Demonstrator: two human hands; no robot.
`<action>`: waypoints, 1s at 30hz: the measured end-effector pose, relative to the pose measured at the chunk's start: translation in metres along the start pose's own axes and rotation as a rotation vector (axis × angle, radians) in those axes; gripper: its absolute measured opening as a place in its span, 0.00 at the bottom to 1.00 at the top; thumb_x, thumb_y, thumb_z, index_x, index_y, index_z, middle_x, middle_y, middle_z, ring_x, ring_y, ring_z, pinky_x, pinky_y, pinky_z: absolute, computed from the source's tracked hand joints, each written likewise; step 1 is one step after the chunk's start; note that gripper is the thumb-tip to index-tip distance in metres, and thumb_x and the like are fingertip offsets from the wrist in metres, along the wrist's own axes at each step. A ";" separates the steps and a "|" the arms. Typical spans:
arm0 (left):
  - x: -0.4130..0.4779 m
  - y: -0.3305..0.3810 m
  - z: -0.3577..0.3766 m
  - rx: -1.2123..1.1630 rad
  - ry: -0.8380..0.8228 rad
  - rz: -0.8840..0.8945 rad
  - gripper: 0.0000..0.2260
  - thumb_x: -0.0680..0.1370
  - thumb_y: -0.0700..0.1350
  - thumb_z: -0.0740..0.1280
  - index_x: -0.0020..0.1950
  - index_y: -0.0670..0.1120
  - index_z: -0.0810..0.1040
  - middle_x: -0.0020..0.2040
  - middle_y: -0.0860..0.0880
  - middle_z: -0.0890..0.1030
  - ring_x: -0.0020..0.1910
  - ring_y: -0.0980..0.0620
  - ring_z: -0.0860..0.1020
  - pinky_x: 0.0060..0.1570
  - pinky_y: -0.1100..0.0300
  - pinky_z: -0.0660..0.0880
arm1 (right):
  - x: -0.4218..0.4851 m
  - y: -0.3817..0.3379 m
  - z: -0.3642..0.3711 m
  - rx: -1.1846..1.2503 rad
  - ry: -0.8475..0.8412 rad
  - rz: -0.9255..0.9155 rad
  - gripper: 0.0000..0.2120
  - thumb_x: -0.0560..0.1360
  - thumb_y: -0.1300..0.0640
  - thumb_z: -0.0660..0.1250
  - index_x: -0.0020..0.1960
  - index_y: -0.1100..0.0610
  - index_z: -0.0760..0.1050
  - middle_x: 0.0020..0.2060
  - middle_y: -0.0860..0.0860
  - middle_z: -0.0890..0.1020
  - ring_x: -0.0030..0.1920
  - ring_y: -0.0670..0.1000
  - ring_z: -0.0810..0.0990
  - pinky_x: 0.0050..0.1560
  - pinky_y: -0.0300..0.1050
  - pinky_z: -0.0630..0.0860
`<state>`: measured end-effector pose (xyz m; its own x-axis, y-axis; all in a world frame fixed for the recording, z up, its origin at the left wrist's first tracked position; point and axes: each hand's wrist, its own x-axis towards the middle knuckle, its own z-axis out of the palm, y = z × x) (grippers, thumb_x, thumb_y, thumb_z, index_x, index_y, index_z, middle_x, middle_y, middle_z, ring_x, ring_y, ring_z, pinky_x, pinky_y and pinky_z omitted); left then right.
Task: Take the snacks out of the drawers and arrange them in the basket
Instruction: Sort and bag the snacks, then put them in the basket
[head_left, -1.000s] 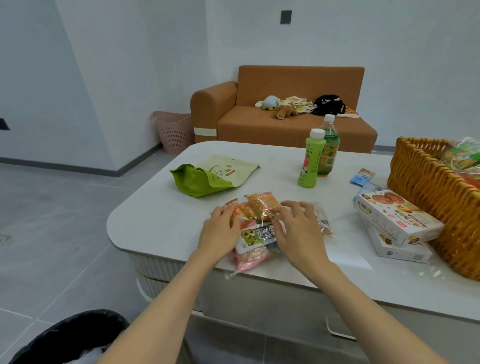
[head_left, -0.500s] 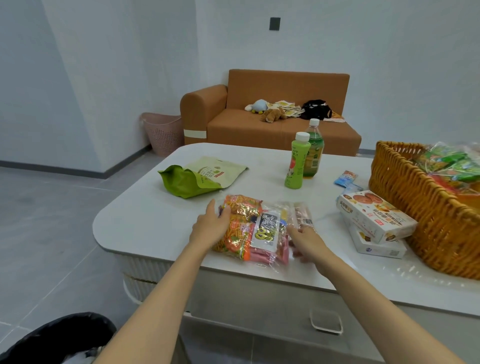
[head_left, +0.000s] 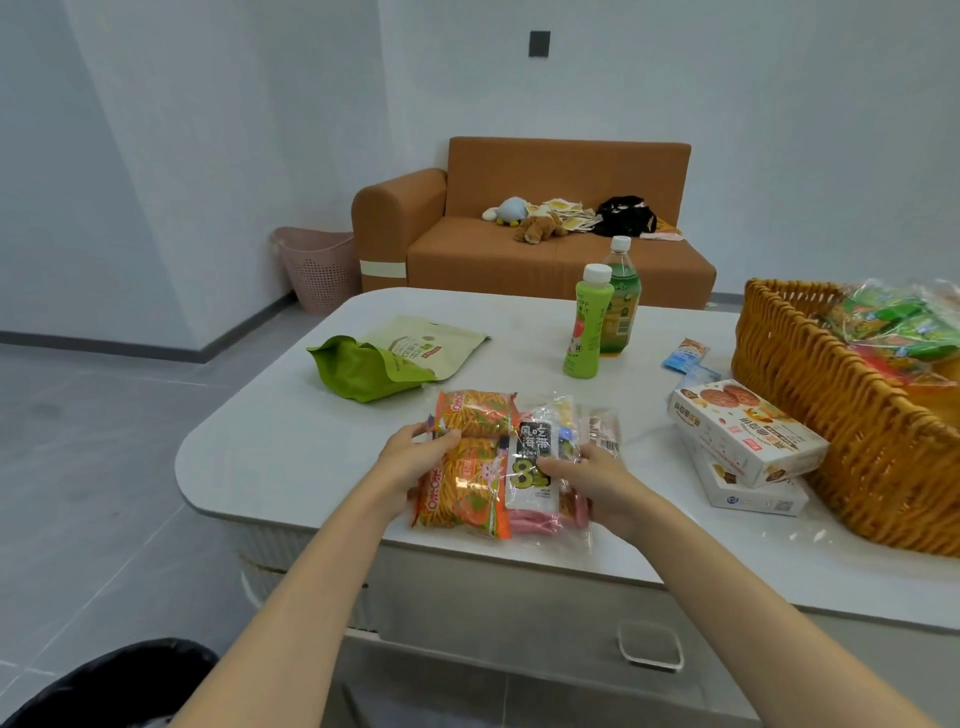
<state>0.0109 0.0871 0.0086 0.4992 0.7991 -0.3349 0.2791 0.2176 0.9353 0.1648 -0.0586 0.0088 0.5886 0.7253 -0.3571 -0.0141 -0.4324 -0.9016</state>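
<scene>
Change since earlier frame: both hands have closed in on the snack bundle, which now lies gathered lengthwise at the near edge of the bench rather than spread loose.
Left hand: curled round the left side of the snack bundle, thumb over the orange noodle packs, gripping.
Right hand: clasped on the right side of the same bundle, fingers under the clear wrap, thumb on the black-and-white seaweed pack.
Bundle position: at the near edge of the bench, between the two hands, resting on or barely off the surface; which one cannot be told.
Long axis: runs from the near edge toward the far edge, so the hands hold the two long sides.
Key relation: wicker basket stands at the right end of the bench, well apart from the bundle; the right hand is the nearer one.
Obstruction: two biscuit boxes, stacked, lie directly between bundle and basket, touching the basket wall; judged that the carry must pass over them.
Basket contents: green packets already inside at the far right.
Other items: green pouch toward the far left corner; two bottles and small blue sachets farther back, clear of the path.
</scene>
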 end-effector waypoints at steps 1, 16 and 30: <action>-0.004 0.000 -0.003 -0.014 -0.019 -0.002 0.28 0.76 0.48 0.70 0.74 0.47 0.65 0.64 0.44 0.76 0.57 0.47 0.75 0.54 0.52 0.72 | -0.005 -0.001 -0.001 0.000 0.019 -0.024 0.23 0.74 0.52 0.72 0.62 0.60 0.68 0.50 0.55 0.77 0.37 0.49 0.73 0.33 0.43 0.70; -0.092 0.014 0.006 -0.166 -0.260 0.116 0.42 0.73 0.44 0.74 0.78 0.51 0.51 0.63 0.43 0.77 0.61 0.44 0.76 0.68 0.44 0.66 | -0.114 -0.045 -0.052 0.015 0.234 -0.367 0.17 0.72 0.59 0.73 0.58 0.52 0.71 0.48 0.49 0.81 0.45 0.50 0.82 0.30 0.44 0.80; -0.183 0.154 0.093 0.179 -0.301 0.705 0.29 0.73 0.54 0.71 0.72 0.48 0.69 0.68 0.51 0.74 0.66 0.54 0.71 0.62 0.60 0.69 | -0.213 -0.099 -0.156 -0.524 0.407 -0.637 0.22 0.70 0.56 0.75 0.61 0.53 0.74 0.51 0.51 0.83 0.48 0.50 0.83 0.46 0.55 0.82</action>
<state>0.0390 -0.0775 0.2035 0.8013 0.5232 0.2902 -0.0710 -0.3986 0.9144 0.1665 -0.2542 0.2118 0.6000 0.7079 0.3726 0.7201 -0.2749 -0.6371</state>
